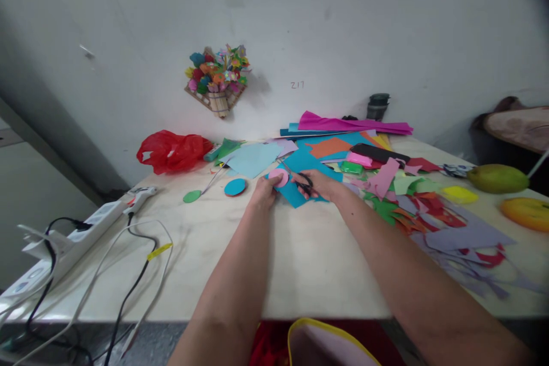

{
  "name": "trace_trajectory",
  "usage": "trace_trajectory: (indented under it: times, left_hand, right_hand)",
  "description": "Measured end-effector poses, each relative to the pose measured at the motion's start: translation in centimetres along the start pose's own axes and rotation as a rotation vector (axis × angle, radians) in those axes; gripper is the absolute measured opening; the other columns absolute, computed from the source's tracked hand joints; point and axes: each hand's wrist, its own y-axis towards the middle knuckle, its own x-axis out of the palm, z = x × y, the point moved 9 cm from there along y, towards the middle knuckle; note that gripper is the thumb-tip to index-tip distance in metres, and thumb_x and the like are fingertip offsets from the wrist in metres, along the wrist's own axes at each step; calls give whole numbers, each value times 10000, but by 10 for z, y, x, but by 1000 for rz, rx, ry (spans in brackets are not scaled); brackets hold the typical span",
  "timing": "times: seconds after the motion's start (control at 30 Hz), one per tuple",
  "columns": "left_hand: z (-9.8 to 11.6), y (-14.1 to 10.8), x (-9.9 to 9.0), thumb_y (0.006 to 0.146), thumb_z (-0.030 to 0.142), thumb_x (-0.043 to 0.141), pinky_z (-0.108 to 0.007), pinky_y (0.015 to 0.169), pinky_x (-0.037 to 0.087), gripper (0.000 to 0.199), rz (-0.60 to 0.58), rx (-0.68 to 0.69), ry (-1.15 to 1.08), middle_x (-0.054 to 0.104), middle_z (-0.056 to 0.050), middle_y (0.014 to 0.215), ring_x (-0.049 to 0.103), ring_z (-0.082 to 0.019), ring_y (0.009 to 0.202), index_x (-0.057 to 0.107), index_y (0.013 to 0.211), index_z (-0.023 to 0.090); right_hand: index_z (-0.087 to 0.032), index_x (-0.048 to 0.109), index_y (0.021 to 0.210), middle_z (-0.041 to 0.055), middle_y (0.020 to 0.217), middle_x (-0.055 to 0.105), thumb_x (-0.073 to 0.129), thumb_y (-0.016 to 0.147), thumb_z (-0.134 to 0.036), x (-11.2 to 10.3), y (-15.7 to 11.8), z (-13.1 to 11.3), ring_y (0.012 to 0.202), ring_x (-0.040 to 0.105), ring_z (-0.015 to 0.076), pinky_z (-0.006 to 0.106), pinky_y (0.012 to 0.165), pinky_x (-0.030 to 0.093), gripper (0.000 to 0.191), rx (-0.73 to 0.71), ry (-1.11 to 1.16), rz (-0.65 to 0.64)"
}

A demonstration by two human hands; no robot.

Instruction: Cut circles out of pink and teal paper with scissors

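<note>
Pink disc [279, 178] on blue ppr [297, 198], pinched by L hand [266, 190], scissors [305, 185] in R hand [319, 184] alongside

2 hands are at work, 1 left hand [266, 190] and 1 right hand [318, 184], with 1 pair of scissors [306, 187]. Paper circles come to 3 by colour: 1 pink circle [281, 176], 1 blue circle [235, 186] with 1 red edge beneath it, and 1 green circle [191, 197]. There are 2 fruits, 1 green fruit [497, 178] and 1 orange-yellow fruit [526, 214]; 2 small packets, 1 pink packet [359, 159] and 1 green packet [351, 168]; 1 red plastic bag [171, 152]; 1 black flat slab [377, 154]; 1 dark jar [378, 107]; and 1 wall basket [219, 104]. Its flowers [218, 75] and the paper scraps [465, 237] overlap too much to count.
</note>
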Motion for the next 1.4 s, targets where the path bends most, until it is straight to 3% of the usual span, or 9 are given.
trace_trajectory:
  times: [0.2, 0.37, 0.47, 0.6, 0.73, 0.83, 0.93, 1.07, 1.4]
  left_hand:
    - [4, 1, -10, 554, 82, 767, -350, 748, 561, 227, 112, 28, 32, 702, -88, 723, 678, -222, 720, 654, 749, 107]
    - [15, -4, -27, 630, 103, 727, -388, 760, 576, 227, 313, 102, -66, 677, -59, 691, 695, -232, 750, 630, 833, 138]
    - [27, -10, -33, 675, 123, 711, -360, 769, 577, 183, 388, 179, -119, 677, -46, 682, 700, -207, 737, 619, 832, 144]
    - [29, -9, -21, 691, 131, 737, -318, 732, 575, 176, 261, 144, -74, 705, -91, 733, 716, -208, 730, 621, 823, 122]
    - [14, -9, 2, 673, 159, 772, -297, 627, 575, 217, 51, 4, 27, 719, -130, 752, 722, -249, 741, 648, 842, 102]
    - [2, -14, 14, 663, 160, 777, -286, 570, 566, 218, -58, -82, 92, 718, -135, 726, 717, -251, 696, 666, 839, 94]
    - [1, -17, 21, 663, 159, 775, -275, 540, 549, 203, -127, -79, 137, 716, -140, 710, 708, -244, 659, 685, 831, 89]
    - [3, -19, 25, 677, 182, 765, -261, 507, 526, 188, -178, -52, 200, 725, -166, 744, 693, -226, 612, 697, 815, 75]
    - [1, -18, 26, 632, 273, 824, -290, 552, 546, 308, -209, -28, 281, 720, -142, 729, 705, -248, 661, 681, 841, 98]
  right_hand:
    - [-168, 535, 675, -53, 477, 491, 745, 739, -289, -5, -2, -3, 360, 411, 51, 176, 366, 338, 250, 40, -10, 119]
    - [-168, 582, 755, -22, 512, 549, 678, 788, -374, -2, -8, -12, 374, 458, 83, 202, 324, 251, 229, -9, 33, 21]
    - [-159, 617, 848, -10, 548, 574, 617, 834, -413, -10, -10, -19, 392, 487, 91, 211, 337, 282, 255, -85, 123, 29]
    - [-155, 612, 863, 18, 626, 628, 673, 801, -362, -27, -5, -21, 435, 534, 97, 207, 338, 274, 224, -166, 124, 156]
    - [-185, 596, 928, 14, 686, 670, 733, 739, -269, -36, 4, -10, 515, 606, 117, 188, 368, 309, 248, -132, 107, 261]
    - [-194, 596, 946, 0, 678, 669, 738, 722, -230, -36, 5, -9, 531, 613, 117, 185, 385, 322, 268, -129, 84, 289]
    - [-191, 602, 932, -21, 618, 635, 751, 688, -195, -31, 2, -13, 523, 595, 117, 186, 388, 320, 286, -120, 68, 280]
    - [-185, 606, 930, -45, 572, 587, 747, 655, -143, -25, -2, -18, 506, 561, 112, 184, 383, 306, 312, -104, 66, 296]
    - [-189, 621, 981, -67, 558, 580, 730, 619, -63, -24, 10, -5, 503, 553, 101, 204, 491, 465, 399, -65, 99, 344]
